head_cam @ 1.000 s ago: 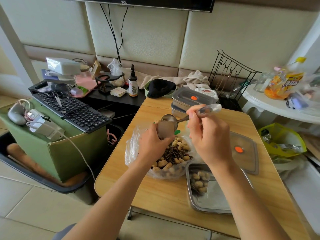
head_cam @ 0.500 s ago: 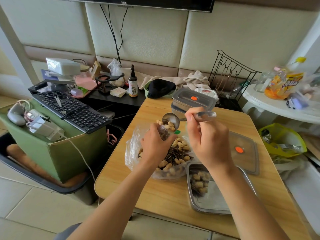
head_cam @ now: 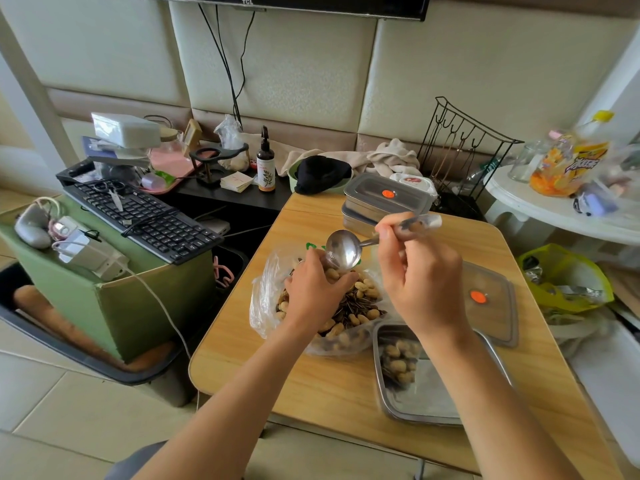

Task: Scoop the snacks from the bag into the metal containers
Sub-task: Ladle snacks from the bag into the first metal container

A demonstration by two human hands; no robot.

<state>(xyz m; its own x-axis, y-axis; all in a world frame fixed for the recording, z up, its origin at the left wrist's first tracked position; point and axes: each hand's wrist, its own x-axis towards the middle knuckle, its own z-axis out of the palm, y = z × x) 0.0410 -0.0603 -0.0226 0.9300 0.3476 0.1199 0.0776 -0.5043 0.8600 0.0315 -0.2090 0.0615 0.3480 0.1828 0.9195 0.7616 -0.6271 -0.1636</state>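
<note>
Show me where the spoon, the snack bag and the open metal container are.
spoon [head_cam: 343,249], head view, the inside of its bowl.
snack bag [head_cam: 264,292], head view, its clear plastic left wall.
open metal container [head_cam: 436,393], head view, the bare part of its floor.

Left hand [head_cam: 313,292] curls knuckles-up ahead while right hand [head_cam: 422,271] sits higher beside it, fingers [head_cam: 389,258] pinched.

Black keyboard [head_cam: 138,220] tilted across top of green box [head_cam: 145,317]; scissors [head_cam: 112,192] lying on its keys. Dark spray bottle [head_cam: 266,164] upright on black shelf [head_cam: 235,199], just beside a stack of small cards [head_cam: 237,181]. Black cloth [head_cam: 320,173] bunched against beige cloth [head_cam: 391,157]. Wire rack [head_cam: 460,147] by the wall. White round table [head_cam: 540,216] at right, yellow bag [head_cam: 568,282] below it.
</note>
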